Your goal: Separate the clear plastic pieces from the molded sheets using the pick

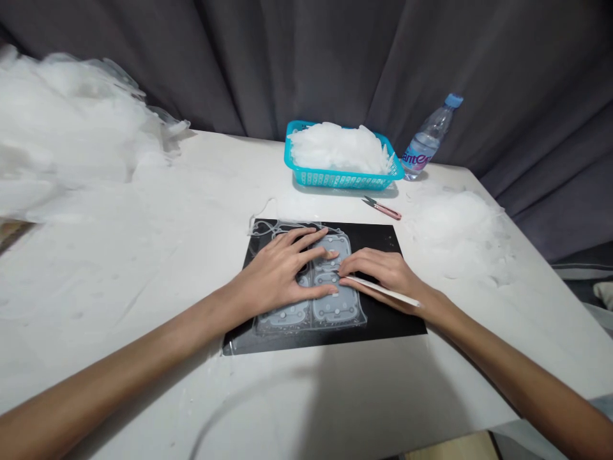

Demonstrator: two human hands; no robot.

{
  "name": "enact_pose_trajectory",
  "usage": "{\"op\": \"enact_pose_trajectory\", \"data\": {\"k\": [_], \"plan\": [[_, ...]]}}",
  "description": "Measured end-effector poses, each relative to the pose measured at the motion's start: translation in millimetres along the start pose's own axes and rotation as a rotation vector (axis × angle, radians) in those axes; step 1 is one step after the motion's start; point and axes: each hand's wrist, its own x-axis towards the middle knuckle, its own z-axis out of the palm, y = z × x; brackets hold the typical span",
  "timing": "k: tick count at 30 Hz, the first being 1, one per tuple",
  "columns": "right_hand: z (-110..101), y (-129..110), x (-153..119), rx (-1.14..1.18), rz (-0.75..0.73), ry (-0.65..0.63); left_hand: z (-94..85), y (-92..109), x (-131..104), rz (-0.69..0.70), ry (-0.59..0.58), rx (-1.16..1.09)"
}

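My left hand (287, 265) lies flat with fingers spread on a translucent plastic sheet (338, 310), which has several rounded grey panels moulded in it. The sheet rests on a black mat (393, 326). Pinched in my right hand (380, 271) is a slim white pen-like tool (387, 292); its tip is at the sheet's right-hand panels, close to my left fingertips. The tip is too small to make out, and my left hand hides part of the left panels. Thin clear offcut strips (271, 225) curl at the mat's upper left corner.
Behind the mat stands a turquoise basket (345, 179) heaped with white translucent pieces, beside a water bottle (426, 144). Pink-handled thread snips (383, 207) lie in front. Piles of clear plastic sheets (71, 128) and translucent pieces (462, 230) sit left and right. A grey curtain (335, 57) hangs behind.
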Motion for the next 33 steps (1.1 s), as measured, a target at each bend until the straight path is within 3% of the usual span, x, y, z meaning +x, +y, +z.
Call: {"op": "enact_pose_trajectory", "data": {"k": [8, 12, 15, 17, 21, 24, 28, 30, 31, 33], "plan": [[11.2, 4.2, 5.0, -0.420, -0.177, 0.018, 1.3, 0.6, 0.3, -0.044, -0.041, -0.046], [9.2, 2.5, 10.8, -0.283, -0.146, -0.004, -1.7, 2.1, 1.5, -0.128, -0.115, -0.114], [5.0, 7.9, 20.4, -0.059, 0.014, 0.066, -4.0, 3.5, 3.5, -0.155, -0.198, -0.106], [-1.3, 19.2, 29.2, 0.006, 0.164, 0.181, -3.5, 2.9, 4.4, -0.139, -0.218, -0.096], [-20.7, 51.4, 42.0, 0.019, 0.438, 0.399, 0.6, -2.1, 3.3, -0.103, -0.203, -0.085], [-32.9, 60.9, 43.4, 0.127, 0.557, 0.454, 0.6, -3.0, 0.2, -0.129, -0.154, -0.111], [-40.0, 36.6, 44.1, 0.248, 0.527, 0.353, -8.6, 7.8, -3.0, -0.177, 0.121, -0.113], [-41.3, 16.3, 45.4, 0.276, 0.481, 0.258, -14.9, 15.2, -2.1, -0.279, 0.244, -0.168], [-41.5, 6.5, 45.9, 0.307, 0.463, 0.198, -17.7, 18.0, -0.7, -0.354, 0.248, -0.259], [-41.2, -9.9, 46.4, 0.434, 0.442, 0.054, -21.5, 20.4, 3.2, -0.504, 0.134, -0.550]]}}
